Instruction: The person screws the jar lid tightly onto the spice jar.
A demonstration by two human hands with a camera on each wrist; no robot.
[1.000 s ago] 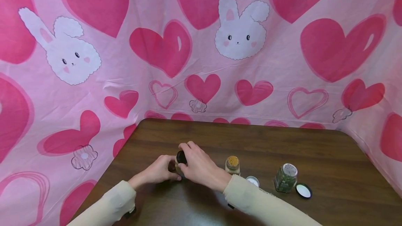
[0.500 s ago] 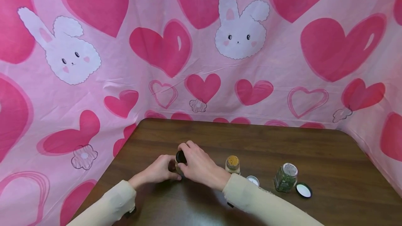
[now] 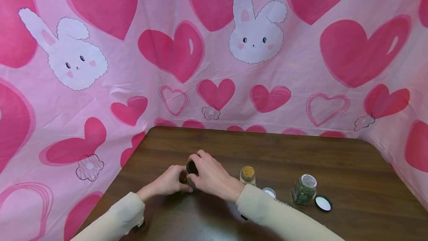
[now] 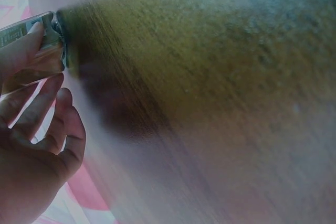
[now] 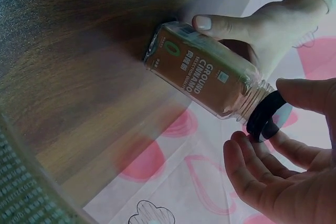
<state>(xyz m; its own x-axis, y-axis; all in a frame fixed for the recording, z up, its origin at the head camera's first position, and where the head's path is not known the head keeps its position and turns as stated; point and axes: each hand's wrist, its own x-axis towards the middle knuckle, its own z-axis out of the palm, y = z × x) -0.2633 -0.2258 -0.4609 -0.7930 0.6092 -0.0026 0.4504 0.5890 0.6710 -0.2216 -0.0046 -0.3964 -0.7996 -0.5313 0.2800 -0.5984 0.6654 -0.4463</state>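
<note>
A clear jar of ground cinnamon stands on the table, its label readable in the right wrist view. My left hand grips the jar's body low down, thumb on one side and fingers on the other. At the top, my right hand pinches the black lid between thumb and fingers. Screw threads show on the jar's neck beside the lid. From the head view the hands hide most of the jar. The left wrist view catches only the jar's lower part.
Right of the hands stands an uncapped jar of yellow-brown spice, a white-lined lid near it. Farther right are a jar of green herbs with a perforated top and another lid. A pink patterned cloth surrounds the table.
My right hand and the black lid have shifted very slightly to the left. The left hand and the other jars stay where they were.
</note>
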